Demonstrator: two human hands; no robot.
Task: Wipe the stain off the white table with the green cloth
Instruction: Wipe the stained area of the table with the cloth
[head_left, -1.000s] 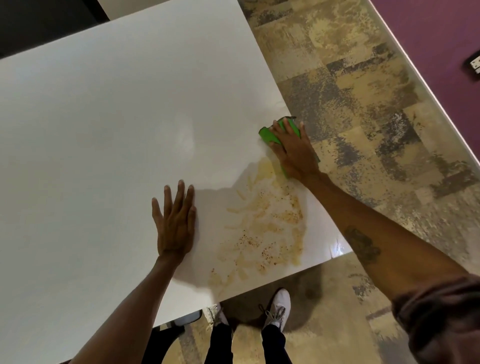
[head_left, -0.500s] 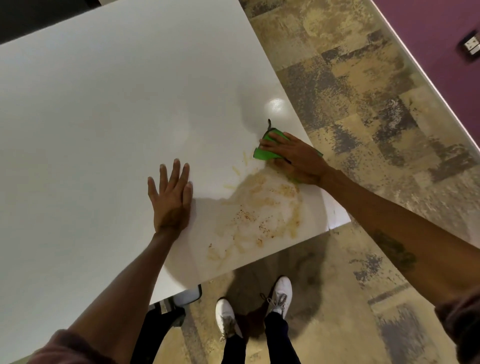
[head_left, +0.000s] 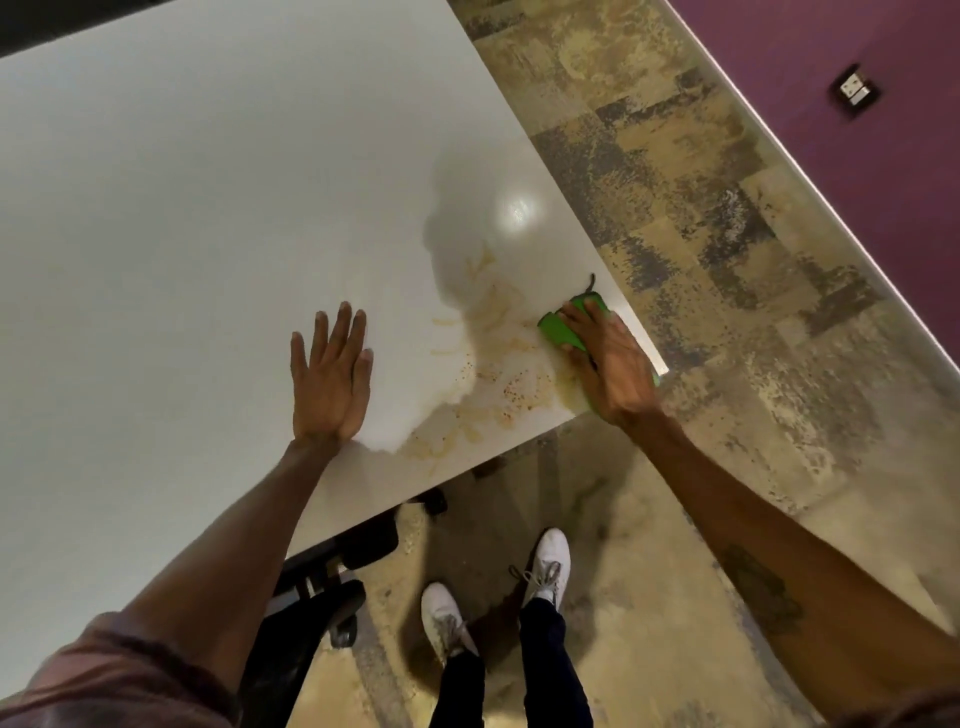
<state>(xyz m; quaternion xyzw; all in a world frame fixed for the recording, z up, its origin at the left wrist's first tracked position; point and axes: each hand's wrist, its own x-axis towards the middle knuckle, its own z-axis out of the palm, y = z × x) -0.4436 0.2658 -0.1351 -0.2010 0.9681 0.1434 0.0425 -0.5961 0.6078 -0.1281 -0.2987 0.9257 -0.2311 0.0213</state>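
The white table fills the left and middle of the head view. A yellowish-brown smeared stain with dark specks lies near its front right corner. My right hand presses flat on the green cloth at the right end of the stain, close to the table's right edge. Most of the cloth is hidden under the palm. My left hand rests flat on the table left of the stain, fingers spread, holding nothing.
A patterned beige and grey floor lies right of the table, bordered by a purple wall with a socket. A black chair sits under the table's front edge. My feet in white shoes stand by the corner.
My right hand slid the green cloth from the stain's far side down toward the table's front right corner. The stain looks more smeared. My left hand stayed flat in place.
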